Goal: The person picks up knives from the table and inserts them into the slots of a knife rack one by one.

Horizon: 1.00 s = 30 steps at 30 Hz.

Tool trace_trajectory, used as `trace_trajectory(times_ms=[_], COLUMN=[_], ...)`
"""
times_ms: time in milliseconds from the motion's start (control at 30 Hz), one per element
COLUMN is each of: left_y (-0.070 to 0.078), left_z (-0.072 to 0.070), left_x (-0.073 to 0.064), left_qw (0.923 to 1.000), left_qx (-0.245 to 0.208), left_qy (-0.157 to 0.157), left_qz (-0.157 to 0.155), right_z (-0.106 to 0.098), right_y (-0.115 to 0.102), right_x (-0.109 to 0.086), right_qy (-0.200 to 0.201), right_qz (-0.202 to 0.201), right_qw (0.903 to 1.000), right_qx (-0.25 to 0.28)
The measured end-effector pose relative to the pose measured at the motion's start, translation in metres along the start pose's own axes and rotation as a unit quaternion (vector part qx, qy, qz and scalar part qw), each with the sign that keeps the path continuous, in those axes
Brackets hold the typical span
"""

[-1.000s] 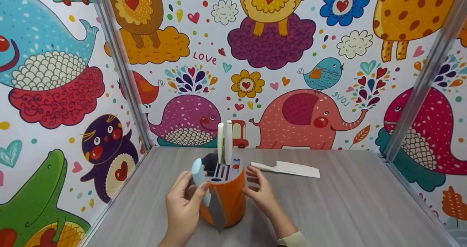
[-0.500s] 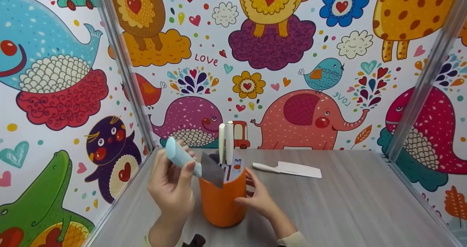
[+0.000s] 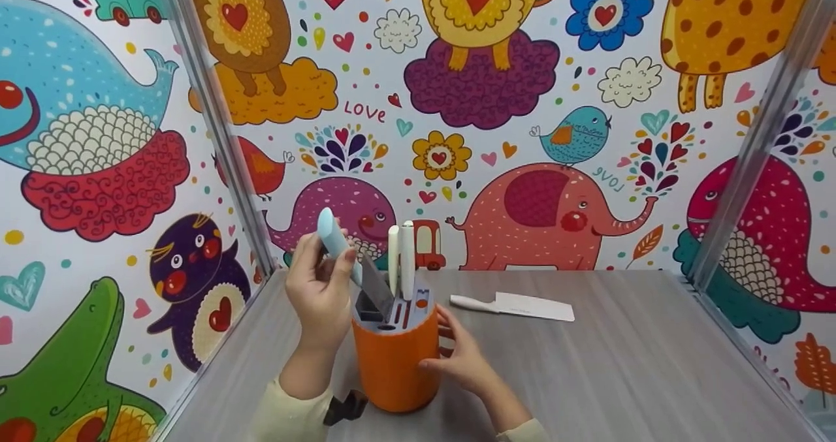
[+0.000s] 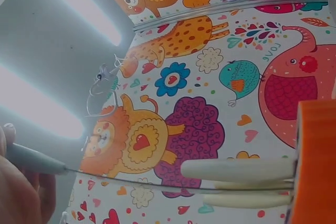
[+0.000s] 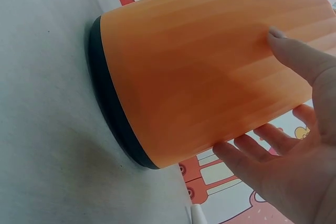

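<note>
My left hand (image 3: 320,285) grips the light blue handle of a knife (image 3: 334,233), tilted above the left side of an orange knife block (image 3: 397,363). The blade slants down to the block's slotted top; whether its tip is in a slot I cannot tell. In the left wrist view the same knife (image 4: 37,158) runs toward the block's top edge. Two white-handled knives (image 3: 406,259) stand upright in the block. With thumb in front and fingers along the far side, my right hand (image 3: 467,354) holds the block; the right wrist view shows the thumb (image 5: 294,51) against its orange wall.
On the grey table (image 3: 620,370), right of the block, lies a white cleaver (image 3: 532,306) with its handle toward the block. Walls printed with cartoon animals (image 3: 535,213) close off the back and both sides. A dark strap-like piece (image 3: 345,407) shows beside the left sleeve.
The blue-handled knife was in front of the block with its blade down; my left hand has raised it over the slotted top. My right hand has closed in onto the block's side.
</note>
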<state>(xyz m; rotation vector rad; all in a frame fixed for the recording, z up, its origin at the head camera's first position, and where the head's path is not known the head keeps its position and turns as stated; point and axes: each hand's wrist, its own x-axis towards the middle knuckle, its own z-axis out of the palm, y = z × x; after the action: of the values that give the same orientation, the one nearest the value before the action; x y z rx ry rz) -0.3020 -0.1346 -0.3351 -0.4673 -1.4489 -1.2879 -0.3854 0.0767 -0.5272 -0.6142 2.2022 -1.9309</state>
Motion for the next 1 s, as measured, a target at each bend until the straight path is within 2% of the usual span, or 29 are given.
trace_trajectory(times_ms=[200,400,500,733,833,1000], left_y=[-0.014,-0.029,-0.042,-0.064,-0.07,-0.075], left_z=[0.001,0.008,0.014,0.02,0.02,0.02], left_x=[-0.004,-0.017,-0.029,-0.05,-0.055,-0.06], left_qw=[0.9985,0.9942,0.9876,0.966,0.9582,0.9511], left_qx=[0.032,0.031,0.036,0.055,0.06,0.064], left_qy=[-0.022,-0.047,-0.068,-0.098,-0.109,-0.114], left_qz=[-0.04,-0.092,-0.137,-0.233,-0.258,-0.28], right_z=[0.002,0.002,0.002,0.001,0.001,0.0], right_y=[0.0,0.001,0.002,0.003,0.004,0.003], right_x=[-0.001,-0.001,0.0,0.001,0.002,0.001], right_qy=[0.002,0.002,0.005,0.008,0.01,0.006], right_qz=[-0.014,-0.014,-0.013,-0.01,-0.003,-0.005], right_qw=[0.9999,0.9999,0.9999,0.9998,0.9998,0.9998], right_qx=[-0.001,-0.002,-0.005,-0.013,-0.015,-0.017])
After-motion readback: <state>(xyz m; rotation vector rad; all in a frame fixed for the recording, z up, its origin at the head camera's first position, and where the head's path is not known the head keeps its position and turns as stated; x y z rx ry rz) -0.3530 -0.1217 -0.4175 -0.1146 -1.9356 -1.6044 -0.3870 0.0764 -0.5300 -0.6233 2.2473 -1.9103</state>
